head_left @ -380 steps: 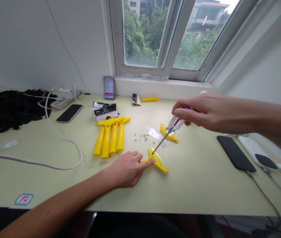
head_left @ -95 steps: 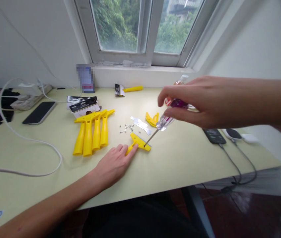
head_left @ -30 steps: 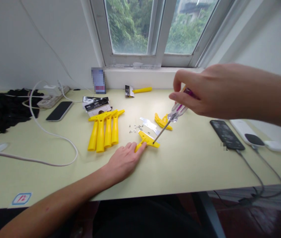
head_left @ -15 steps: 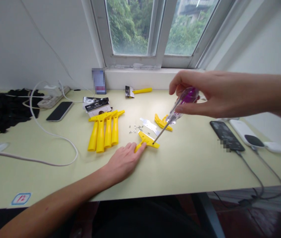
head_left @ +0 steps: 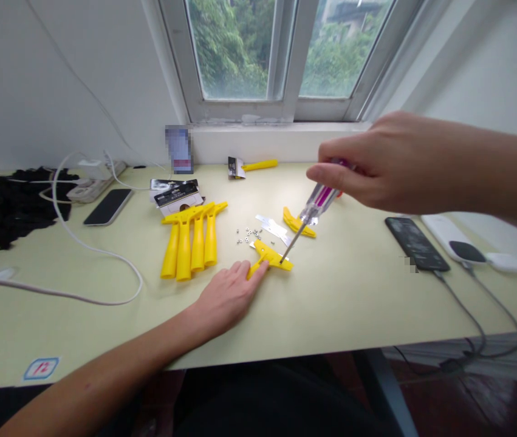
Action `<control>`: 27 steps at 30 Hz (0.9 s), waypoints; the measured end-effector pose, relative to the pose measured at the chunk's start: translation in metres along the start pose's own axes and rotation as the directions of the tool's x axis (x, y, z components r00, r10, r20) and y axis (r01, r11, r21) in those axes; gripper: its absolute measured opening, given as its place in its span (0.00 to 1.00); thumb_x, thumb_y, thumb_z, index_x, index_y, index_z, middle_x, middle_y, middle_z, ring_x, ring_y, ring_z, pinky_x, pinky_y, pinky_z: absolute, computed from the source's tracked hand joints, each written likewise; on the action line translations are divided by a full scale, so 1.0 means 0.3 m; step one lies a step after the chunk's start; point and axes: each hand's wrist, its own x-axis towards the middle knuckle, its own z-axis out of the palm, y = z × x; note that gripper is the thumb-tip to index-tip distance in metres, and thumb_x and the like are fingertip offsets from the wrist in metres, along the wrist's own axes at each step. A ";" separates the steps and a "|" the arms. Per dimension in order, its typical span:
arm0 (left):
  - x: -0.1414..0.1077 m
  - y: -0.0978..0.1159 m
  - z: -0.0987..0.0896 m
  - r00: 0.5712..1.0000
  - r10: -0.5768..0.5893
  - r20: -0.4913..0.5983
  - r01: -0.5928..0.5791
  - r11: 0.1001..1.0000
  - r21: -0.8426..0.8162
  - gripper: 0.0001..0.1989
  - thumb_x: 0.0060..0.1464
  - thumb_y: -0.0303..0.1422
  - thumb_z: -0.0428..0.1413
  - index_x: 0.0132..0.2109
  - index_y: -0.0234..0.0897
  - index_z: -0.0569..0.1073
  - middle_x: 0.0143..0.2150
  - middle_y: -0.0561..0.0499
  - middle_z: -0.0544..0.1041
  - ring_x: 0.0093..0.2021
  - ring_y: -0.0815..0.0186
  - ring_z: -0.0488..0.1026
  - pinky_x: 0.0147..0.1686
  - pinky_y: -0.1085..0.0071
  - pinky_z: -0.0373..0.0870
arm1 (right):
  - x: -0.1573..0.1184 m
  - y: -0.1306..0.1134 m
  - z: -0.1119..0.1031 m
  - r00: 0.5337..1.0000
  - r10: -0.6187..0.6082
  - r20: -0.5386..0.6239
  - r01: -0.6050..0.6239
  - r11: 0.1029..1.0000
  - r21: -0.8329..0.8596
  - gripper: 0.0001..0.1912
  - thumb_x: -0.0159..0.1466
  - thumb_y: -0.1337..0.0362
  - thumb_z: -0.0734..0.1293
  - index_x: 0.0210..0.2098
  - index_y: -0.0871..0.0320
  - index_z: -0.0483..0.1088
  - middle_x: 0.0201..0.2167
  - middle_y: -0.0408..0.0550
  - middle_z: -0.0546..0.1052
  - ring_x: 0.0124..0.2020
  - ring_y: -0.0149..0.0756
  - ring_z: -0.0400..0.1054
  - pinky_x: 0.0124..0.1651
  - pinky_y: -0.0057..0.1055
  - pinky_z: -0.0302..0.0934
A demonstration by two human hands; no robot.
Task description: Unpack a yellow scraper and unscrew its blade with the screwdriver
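Barely shifted from a moment ago, the yellow scraper (head_left: 275, 258) lies on the counter (head_left: 331, 303), pressed under the left hand's (head_left: 227, 297) fingers. Above and to the scraper's right, the right hand's (head_left: 376, 167) fingers grip the screwdriver (head_left: 319, 203), its tip touching the scraper's head.

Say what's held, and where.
Right hand: screwdriver, by its handle. Left hand: presses the yellow scraper at its neck, grip unclear.
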 end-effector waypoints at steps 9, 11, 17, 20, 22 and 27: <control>-0.003 -0.001 -0.003 1.000 0.008 -0.012 -0.008 1.000 -0.004 0.30 0.62 0.25 0.42 0.70 0.39 0.47 0.46 0.44 0.68 0.41 0.61 0.66 0.40 0.66 0.66 | -0.004 -0.005 -0.002 0.999 0.014 -0.035 -0.017 0.994 -0.103 0.27 0.68 0.45 0.51 0.41 0.56 0.72 0.25 0.48 0.73 0.29 0.40 0.68 0.35 0.38 0.55; -0.002 0.000 -0.003 1.000 0.006 -0.007 -0.006 1.000 -0.006 0.30 0.62 0.25 0.42 0.70 0.39 0.47 0.46 0.44 0.68 0.41 0.62 0.67 0.39 0.66 0.66 | -0.008 0.002 0.002 0.999 -0.014 -0.040 0.012 0.999 -0.030 0.23 0.67 0.47 0.55 0.48 0.55 0.70 0.31 0.49 0.75 0.32 0.40 0.68 0.36 0.38 0.56; -0.003 -0.001 -0.003 1.000 0.003 -0.014 -0.003 1.000 -0.013 0.31 0.62 0.25 0.42 0.70 0.39 0.47 0.46 0.44 0.68 0.41 0.62 0.67 0.39 0.67 0.66 | -0.010 -0.002 -0.004 0.999 0.035 -0.025 -0.035 0.999 0.032 0.22 0.65 0.44 0.59 0.44 0.54 0.71 0.29 0.49 0.74 0.32 0.41 0.69 0.36 0.40 0.56; -0.005 -0.001 -0.003 1.000 0.001 -0.010 -0.001 1.000 -0.016 0.31 0.61 0.25 0.43 0.70 0.39 0.47 0.45 0.44 0.68 0.40 0.62 0.66 0.39 0.67 0.66 | -0.014 -0.008 -0.010 0.999 0.032 -0.033 -0.030 0.998 0.064 0.19 0.64 0.47 0.62 0.45 0.53 0.71 0.30 0.48 0.75 0.33 0.41 0.69 0.36 0.40 0.57; -0.005 -0.002 -0.003 1.000 0.002 -0.014 -0.003 1.000 -0.022 0.31 0.61 0.25 0.43 0.70 0.39 0.47 0.46 0.44 0.68 0.40 0.62 0.66 0.39 0.67 0.66 | -0.017 -0.008 -0.010 1.000 0.006 -0.026 -0.003 0.991 0.136 0.22 0.62 0.49 0.65 0.51 0.53 0.67 0.35 0.47 0.76 0.35 0.39 0.70 0.35 0.37 0.58; -0.003 -0.002 -0.003 1.000 -0.001 -0.027 0.001 1.000 -0.026 0.31 0.61 0.25 0.43 0.69 0.39 0.48 0.45 0.44 0.68 0.40 0.62 0.67 0.38 0.66 0.66 | -0.003 0.012 0.018 0.993 0.056 -0.104 -0.034 0.979 0.201 0.21 0.63 0.44 0.65 0.38 0.56 0.71 0.32 0.44 0.75 0.36 0.33 0.72 0.34 0.30 0.62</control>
